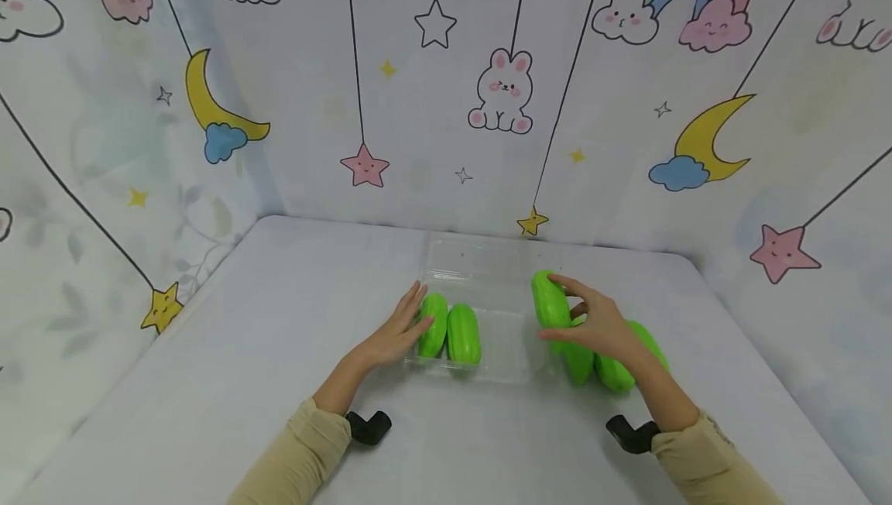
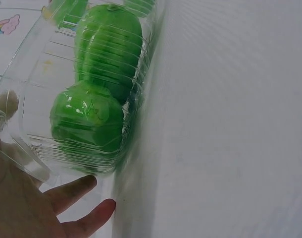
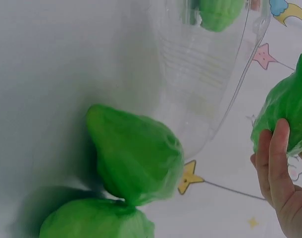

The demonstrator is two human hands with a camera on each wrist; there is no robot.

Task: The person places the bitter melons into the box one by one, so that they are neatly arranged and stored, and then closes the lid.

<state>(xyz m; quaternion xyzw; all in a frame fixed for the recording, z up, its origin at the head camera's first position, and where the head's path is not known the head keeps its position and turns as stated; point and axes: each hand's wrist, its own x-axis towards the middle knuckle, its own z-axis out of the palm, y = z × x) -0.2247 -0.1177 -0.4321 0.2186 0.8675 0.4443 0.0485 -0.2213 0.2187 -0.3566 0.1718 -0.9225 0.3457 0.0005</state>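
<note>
A clear plastic box with its lid folded back stands on the table. Inside its left part lie two green, oblong, ridged gourd-like vegetables, a left one and a right one. My left hand rests at the box's left end, its fingers extended along the wall and its thumb over the rim. Above the box's right edge, my right hand holds another green vegetable between thumb and fingers. In the right wrist view, this vegetable tapers to a point.
Several more green vegetables lie on the table right of the box, partly under my right forearm. A patterned cloth backdrop rises behind the white tabletop. Black bands sit at both wrists.
</note>
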